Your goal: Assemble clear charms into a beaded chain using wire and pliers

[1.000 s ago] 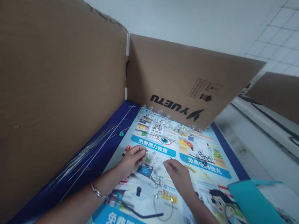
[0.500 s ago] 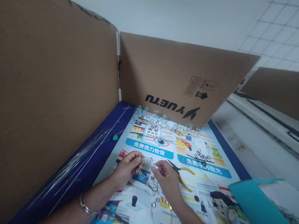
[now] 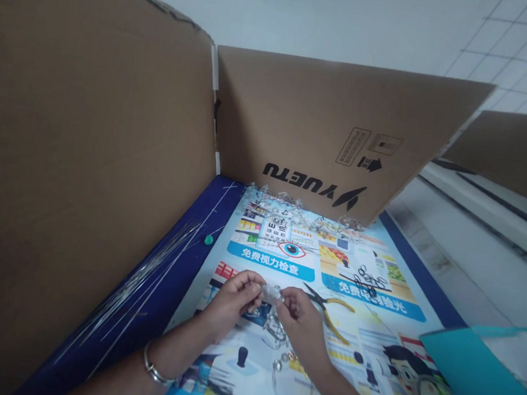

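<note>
My left hand (image 3: 234, 299) and my right hand (image 3: 301, 318) meet over a printed poster (image 3: 361, 343) laid on the table. Both pinch a small clear bead or crystal piece (image 3: 271, 294) held between their fingertips. A silver bangle (image 3: 152, 368) circles my left wrist. Just below the hands lies a little heap of wire pieces (image 3: 275, 329) and a wire loop (image 3: 291, 389). Yellow-handled pliers (image 3: 330, 306) lie to the right of my right hand.
Cardboard walls stand at the left (image 3: 85, 162) and back (image 3: 325, 135). Long thin wires (image 3: 143, 285) lie along the left wall beside a green pin (image 3: 209, 239). Clear crystals (image 3: 291, 201) line the back wall's foot. Dark rings (image 3: 367, 277) and a teal folder (image 3: 474, 379) are on the right.
My right hand has moved left to meet my left hand, and both now pinch the small clear piece. The pliers came into sight where the right hand was.
</note>
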`<action>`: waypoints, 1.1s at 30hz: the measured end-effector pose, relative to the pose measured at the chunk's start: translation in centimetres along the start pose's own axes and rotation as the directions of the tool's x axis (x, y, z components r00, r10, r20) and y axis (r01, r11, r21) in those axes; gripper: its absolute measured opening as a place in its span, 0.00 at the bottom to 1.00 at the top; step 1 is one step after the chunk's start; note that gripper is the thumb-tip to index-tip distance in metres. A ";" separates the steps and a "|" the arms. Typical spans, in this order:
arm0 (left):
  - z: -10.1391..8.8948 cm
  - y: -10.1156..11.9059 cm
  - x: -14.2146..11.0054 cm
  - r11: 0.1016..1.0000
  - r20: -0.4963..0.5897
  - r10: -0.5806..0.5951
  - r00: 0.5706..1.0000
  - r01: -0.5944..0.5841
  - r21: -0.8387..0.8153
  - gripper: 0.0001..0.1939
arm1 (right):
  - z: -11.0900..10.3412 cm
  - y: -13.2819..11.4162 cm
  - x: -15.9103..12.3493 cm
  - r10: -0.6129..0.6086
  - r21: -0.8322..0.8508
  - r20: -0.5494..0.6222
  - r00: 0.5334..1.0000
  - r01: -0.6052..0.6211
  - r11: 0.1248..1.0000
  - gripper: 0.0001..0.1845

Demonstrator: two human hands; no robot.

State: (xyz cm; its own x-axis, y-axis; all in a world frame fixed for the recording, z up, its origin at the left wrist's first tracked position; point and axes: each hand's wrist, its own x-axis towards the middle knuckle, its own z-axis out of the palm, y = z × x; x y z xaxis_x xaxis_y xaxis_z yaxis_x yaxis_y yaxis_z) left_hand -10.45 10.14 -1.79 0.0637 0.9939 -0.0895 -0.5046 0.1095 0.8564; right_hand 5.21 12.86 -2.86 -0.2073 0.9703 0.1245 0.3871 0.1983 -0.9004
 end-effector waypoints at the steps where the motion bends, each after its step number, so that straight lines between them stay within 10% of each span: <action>1: 0.0 0.0 0.0 1.000 -0.002 -0.002 1.000 0.002 -0.004 0.10 | 0.0 0.0 0.0 -0.005 -0.016 -0.002 1.000 0.005 1.000 0.12; 33: -0.9 -0.2 0.4 0.992 0.064 -0.021 0.998 0.028 -0.125 0.09 | -1.4 -2.8 -0.2 -0.006 -0.255 0.117 0.993 0.036 0.966 0.10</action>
State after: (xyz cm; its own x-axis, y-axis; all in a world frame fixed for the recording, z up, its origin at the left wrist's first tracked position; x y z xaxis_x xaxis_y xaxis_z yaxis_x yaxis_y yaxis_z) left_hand -11.11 10.52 -2.41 0.1293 0.9888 -0.0742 -0.6064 0.1381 0.7831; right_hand 5.44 12.36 0.20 -0.3137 0.9461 0.0802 0.5954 0.2618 -0.7595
